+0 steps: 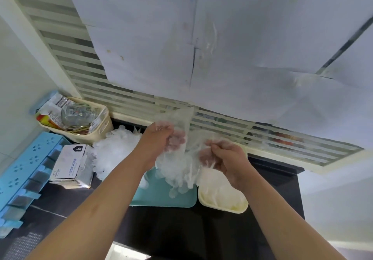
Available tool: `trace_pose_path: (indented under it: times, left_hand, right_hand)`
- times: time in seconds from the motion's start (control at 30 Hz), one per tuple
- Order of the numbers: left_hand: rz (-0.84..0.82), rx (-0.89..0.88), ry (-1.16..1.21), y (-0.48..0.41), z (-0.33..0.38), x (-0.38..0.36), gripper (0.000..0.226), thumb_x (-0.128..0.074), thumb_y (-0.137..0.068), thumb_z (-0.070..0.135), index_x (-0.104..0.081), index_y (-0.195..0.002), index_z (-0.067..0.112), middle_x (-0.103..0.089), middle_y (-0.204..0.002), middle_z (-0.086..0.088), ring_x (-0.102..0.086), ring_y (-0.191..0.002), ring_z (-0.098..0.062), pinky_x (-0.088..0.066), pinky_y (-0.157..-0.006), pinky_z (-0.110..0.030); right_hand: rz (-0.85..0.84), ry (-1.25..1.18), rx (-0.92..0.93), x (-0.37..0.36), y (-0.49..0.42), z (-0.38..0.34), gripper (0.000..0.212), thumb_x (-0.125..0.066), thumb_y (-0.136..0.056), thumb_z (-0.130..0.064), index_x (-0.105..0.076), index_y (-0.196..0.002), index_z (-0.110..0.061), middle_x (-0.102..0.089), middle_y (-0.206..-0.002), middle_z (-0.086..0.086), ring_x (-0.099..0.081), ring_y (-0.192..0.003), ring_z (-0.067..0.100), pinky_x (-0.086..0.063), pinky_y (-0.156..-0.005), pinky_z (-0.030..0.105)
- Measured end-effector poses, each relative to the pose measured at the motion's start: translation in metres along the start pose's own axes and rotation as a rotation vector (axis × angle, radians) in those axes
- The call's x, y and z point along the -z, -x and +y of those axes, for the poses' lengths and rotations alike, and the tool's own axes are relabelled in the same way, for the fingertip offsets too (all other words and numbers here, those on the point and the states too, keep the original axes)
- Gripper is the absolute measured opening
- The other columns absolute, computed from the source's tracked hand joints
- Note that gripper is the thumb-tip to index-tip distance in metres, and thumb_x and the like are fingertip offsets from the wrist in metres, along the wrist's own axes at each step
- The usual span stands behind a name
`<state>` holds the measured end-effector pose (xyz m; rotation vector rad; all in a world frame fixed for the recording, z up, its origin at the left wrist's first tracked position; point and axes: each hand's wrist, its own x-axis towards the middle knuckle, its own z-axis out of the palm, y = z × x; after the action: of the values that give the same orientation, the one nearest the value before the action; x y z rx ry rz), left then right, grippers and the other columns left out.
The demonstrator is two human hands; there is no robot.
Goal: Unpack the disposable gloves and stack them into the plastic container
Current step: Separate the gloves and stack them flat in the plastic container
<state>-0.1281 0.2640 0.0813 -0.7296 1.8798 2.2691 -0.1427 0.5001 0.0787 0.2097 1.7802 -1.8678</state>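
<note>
The left hand [159, 138] and right hand [224, 156] are bare. The left forearm [113, 183] and right forearm [272, 209] are bare along their whole visible length.

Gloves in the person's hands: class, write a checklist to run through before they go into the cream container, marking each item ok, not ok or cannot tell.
1. Left hand grips the clear gloves: ok.
2. Right hand pinches the same bunch: ok.
3. Cream container lies close below the right hand: ok.
4. Container has room: cannot tell; gloves lie in it.
5. Bunch flat for stacking: not ok; it hangs crumpled over the teal tray.
6. Glove box emptied: cannot tell.
</note>
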Motion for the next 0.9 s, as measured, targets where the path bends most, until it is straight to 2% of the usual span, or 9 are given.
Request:
trace_pose_path:
  times: [0.13,0.27,0.4,0.5,0.57,0.63,0.7,0.77,0.9]
  left_hand:
    - [-0.092,0.075,-0.013,-0.005,-0.007,-0.035,0.021,-0.073,-0.092,0.006,-0.071,-0.113,0.003,-0.076,-0.109,-0.020,-0.071,-0.095,-0.029,-0.061,-0.083,-0.040]
    - [-0.420,0.242,0.138,-0.004,-0.001,-0.070,0.022,-0.055,-0.103,0.005,-0.069,-0.119,0.002,-0.070,-0.125,-0.024,-0.069,-0.113,-0.041,-0.058,-0.096,-0.052]
    - [-0.557,0.310,0.070,-0.007,-0.003,-0.104,0.021,-0.051,-0.104,0.003,-0.070,-0.112,0.007,-0.075,-0.114,-0.017,-0.073,-0.096,-0.028,-0.060,-0.076,-0.034]
    - [-0.389,0.270,-0.173,-0.018,-0.029,-0.129,0.015,-0.061,-0.097,-0.002,-0.069,-0.103,0.009,-0.071,-0.089,-0.003,-0.067,-0.078,-0.011,-0.055,-0.073,-0.023]
    - [-0.288,0.336,-0.198,-0.028,-0.050,-0.142,0.003,-0.066,-0.091,0.009,-0.069,-0.092,0.010,-0.065,-0.082,-0.005,-0.062,-0.078,-0.019,-0.051,-0.075,-0.027]
    - [-0.153,0.402,-0.156,-0.038,-0.072,-0.153,0.016,-0.059,-0.092,0.014,-0.066,-0.079,0.008,-0.059,-0.075,-0.007,-0.054,-0.077,-0.024,-0.045,-0.073,-0.032]
    - [-0.073,0.304,-0.286,-0.045,-0.089,-0.158,0.016,-0.054,-0.093,0.005,-0.067,-0.085,0.001,-0.059,-0.077,-0.006,-0.053,-0.074,-0.023,-0.045,-0.066,-0.030]
    - [-0.037,0.219,-0.388,-0.042,-0.094,-0.162,0.012,-0.068,-0.088,0.004,-0.072,-0.098,0.008,-0.067,-0.086,0.000,-0.061,-0.075,-0.019,-0.052,-0.061,-0.023]
    - [0.068,0.182,-0.252,-0.041,-0.086,-0.142,0.030,-0.074,-0.089,0.014,-0.070,-0.119,0.017,-0.072,-0.106,0.000,-0.070,-0.097,-0.018,-0.059,-0.095,-0.034]
  right_hand:
    - [-0.232,-0.147,-0.050,0.039,0.014,-0.008,0.021,-0.057,-0.099,-0.006,-0.073,-0.108,0.005,-0.074,-0.103,0.025,-0.072,-0.102,0.041,-0.058,-0.087,0.047]
    - [-0.438,-0.190,-0.161,0.076,0.030,-0.008,0.029,-0.065,-0.082,-0.007,-0.069,-0.107,0.006,-0.069,-0.099,0.023,-0.071,-0.088,0.036,-0.060,-0.085,0.044]
    - [-0.548,-0.052,-0.138,0.099,0.038,-0.009,0.019,-0.062,-0.098,-0.011,-0.071,-0.109,0.001,-0.072,-0.089,0.021,-0.073,-0.076,0.031,-0.061,-0.073,0.036]
    - [-0.449,0.026,-0.111,0.107,0.039,-0.011,0.020,-0.060,-0.105,-0.015,-0.068,-0.114,0.000,-0.069,-0.084,0.018,-0.069,-0.061,0.026,-0.058,-0.056,0.032]
    - [-0.319,0.118,-0.081,0.109,0.037,-0.009,0.022,-0.057,-0.109,-0.018,-0.066,-0.117,-0.001,-0.068,-0.083,0.017,-0.062,-0.054,0.021,-0.051,-0.050,0.031]
    - [-0.119,0.189,-0.048,0.111,0.030,-0.003,0.020,-0.056,-0.110,-0.022,-0.069,-0.116,-0.007,-0.069,-0.081,0.013,-0.058,-0.051,0.020,-0.048,-0.050,0.034]
    - [0.075,0.245,-0.025,0.111,0.021,0.004,0.017,-0.057,-0.109,-0.023,-0.070,-0.115,-0.013,-0.071,-0.079,0.010,-0.060,-0.054,0.021,-0.051,-0.055,0.037]
    - [0.161,0.226,-0.048,0.110,0.010,0.011,0.015,-0.059,-0.108,-0.023,-0.069,-0.115,-0.015,-0.072,-0.080,0.011,-0.063,-0.057,0.023,-0.055,-0.056,0.035]
    - [0.187,0.234,-0.092,0.110,-0.018,0.024,0.012,-0.062,-0.107,-0.024,-0.070,-0.112,-0.016,-0.073,-0.084,0.014,-0.067,-0.060,0.023,-0.057,-0.057,0.033]
